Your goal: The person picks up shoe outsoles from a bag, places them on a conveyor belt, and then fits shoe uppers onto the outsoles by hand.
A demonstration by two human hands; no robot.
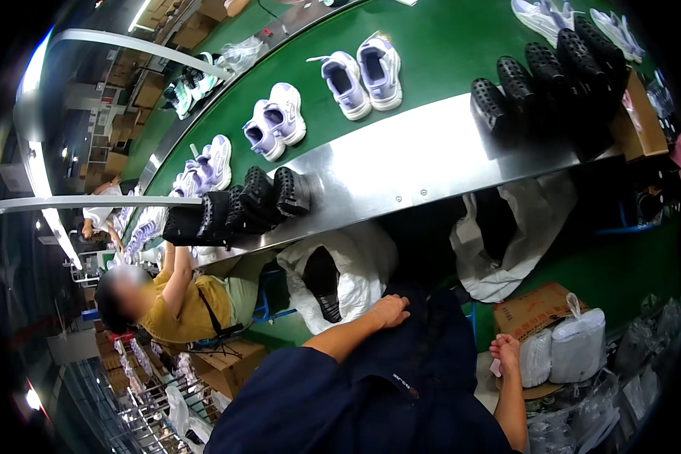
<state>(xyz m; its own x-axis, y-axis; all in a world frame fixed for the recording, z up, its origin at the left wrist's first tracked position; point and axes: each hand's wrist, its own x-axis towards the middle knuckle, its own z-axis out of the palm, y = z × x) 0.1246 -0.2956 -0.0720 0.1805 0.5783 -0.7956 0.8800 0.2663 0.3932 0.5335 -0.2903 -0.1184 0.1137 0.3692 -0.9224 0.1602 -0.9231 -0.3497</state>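
Near the lower centre of the frame, the left hand (390, 311) rests on the dark trousers (440, 333), its fingers loosely curled; whether they grip any cloth cannot be told. At lower right, the right hand (507, 349) has its fingers bent inward, with a small pale slip (495, 368) at their lower left, against the fingertips; whether they clamp it cannot be made out. Just right of that hand, white packs (577, 348) stand against a cardboard box (533, 309). Above the hands, two white sacks (359, 268) (499, 284) hang open below the metal edge of the bench (401, 163). Black perforated blocks (291, 193) line that edge at centre left and upper right. Beyond them, pairs of white-and-lilac shoes (382, 76) stand across the upper frame. A co-worker in a yellow shirt (181, 310) sits at left.
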